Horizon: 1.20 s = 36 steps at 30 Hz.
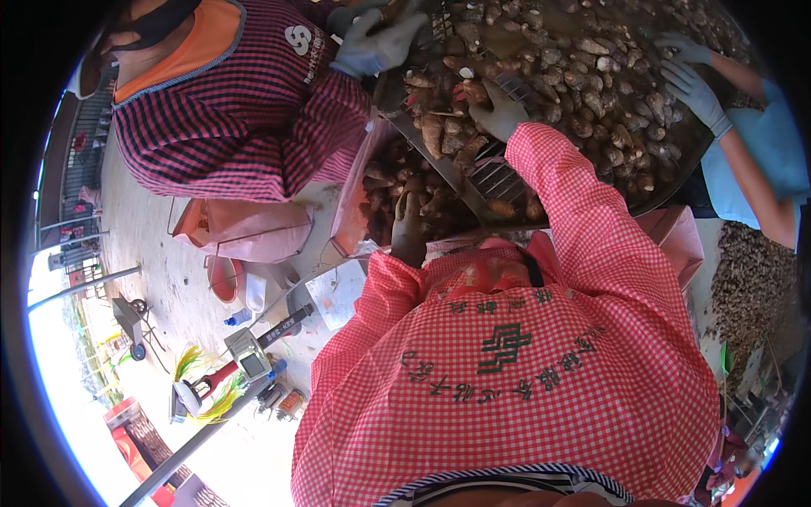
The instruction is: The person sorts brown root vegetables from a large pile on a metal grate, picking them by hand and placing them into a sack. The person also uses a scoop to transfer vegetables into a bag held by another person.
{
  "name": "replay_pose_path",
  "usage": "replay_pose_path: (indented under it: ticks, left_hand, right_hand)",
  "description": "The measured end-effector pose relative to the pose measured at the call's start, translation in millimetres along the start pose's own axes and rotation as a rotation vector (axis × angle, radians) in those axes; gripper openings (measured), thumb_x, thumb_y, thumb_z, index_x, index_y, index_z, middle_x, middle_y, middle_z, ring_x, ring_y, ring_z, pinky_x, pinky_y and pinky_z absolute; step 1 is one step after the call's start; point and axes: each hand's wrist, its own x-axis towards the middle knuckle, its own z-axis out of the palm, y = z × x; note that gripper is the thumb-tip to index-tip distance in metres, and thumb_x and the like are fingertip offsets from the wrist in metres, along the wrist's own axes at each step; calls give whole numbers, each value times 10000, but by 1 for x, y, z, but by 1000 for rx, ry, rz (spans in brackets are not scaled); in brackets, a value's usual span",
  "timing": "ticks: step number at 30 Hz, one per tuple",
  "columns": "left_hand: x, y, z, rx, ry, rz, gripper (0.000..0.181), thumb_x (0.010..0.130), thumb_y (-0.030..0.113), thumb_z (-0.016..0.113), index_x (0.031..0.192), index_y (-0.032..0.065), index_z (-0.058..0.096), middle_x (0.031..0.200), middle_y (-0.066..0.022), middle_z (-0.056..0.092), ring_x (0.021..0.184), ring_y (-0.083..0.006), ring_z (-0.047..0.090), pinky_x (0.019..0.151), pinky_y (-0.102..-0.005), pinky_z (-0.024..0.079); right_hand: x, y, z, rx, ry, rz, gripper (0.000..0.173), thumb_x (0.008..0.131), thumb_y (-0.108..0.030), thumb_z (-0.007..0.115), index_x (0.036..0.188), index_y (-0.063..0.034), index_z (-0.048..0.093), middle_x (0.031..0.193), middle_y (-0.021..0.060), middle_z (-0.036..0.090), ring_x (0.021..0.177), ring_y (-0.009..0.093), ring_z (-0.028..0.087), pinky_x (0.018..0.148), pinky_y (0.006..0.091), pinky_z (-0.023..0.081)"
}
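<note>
My right hand [500, 113], in a grey glove, reaches over a metal grate [497, 174] at the edge of a large dark tray. A brown corm [476, 93], which looks like taro, is between its thumb and fingers. More corms [433, 134] lie on the grate beside it, some with reddish parts. My left hand [408, 228], gloved and in shade, is lower and to the left, over dark corms [437, 199] in a pink woven bag [356, 184]. Its fingers point away from me; whether they grip a corm is not clear.
A heap of wet corms [589, 95] fills the tray. A co-worker's gloved hand [374, 47] is at the upper left, another's gloved hands [697, 95] at the right. On the floor stand a pink bag [260, 231], a red bucket [225, 279] and a scale [250, 355].
</note>
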Motion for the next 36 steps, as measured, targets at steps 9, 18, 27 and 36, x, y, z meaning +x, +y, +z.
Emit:
replay_pose_path:
  ticks: [9, 18, 27, 36]
  left_hand:
    - [15, -4, 16, 205, 66, -55, 695, 944, 167, 749, 1559, 35, 453, 1540, -204, 493, 1443, -421, 442, 1185, -454, 433]
    - [73, 117, 33, -5, 379, -16, 544, 959, 156, 723, 1479, 82, 584, 1492, -308, 525, 1365, -480, 540, 1146, -519, 467]
    - [92, 133, 50, 263, -87, 73, 655, 945, 379, 708, 1530, 128, 555, 1630, -220, 452, 1545, -486, 350, 1262, -598, 304]
    - [91, 108, 55, 309, -100, 195, 528, 985, 383, 667, 1450, 135, 623, 1705, -159, 395, 1541, -510, 354, 1226, -655, 299]
  right_hand:
    - [-123, -28, 24, 202, -179, -593, 465, 953, -197, 772, 1406, -169, 670, 1402, 193, 644, 1110, 345, 724, 943, 420, 616]
    - [-79, 69, -107, -852, 211, 66, 718, 993, -384, 718, 1628, -191, 444, 1564, 129, 596, 1341, 371, 650, 1138, 483, 524]
    - [-152, 60, -103, -61, 68, -319, 518, 943, -145, 761, 1449, -145, 652, 1458, 164, 669, 1286, 399, 669, 1081, 479, 549]
    - [-167, 114, -93, -471, 39, 319, 653, 970, -334, 696, 1577, -173, 515, 1461, 187, 664, 1356, 474, 600, 1104, 607, 477]
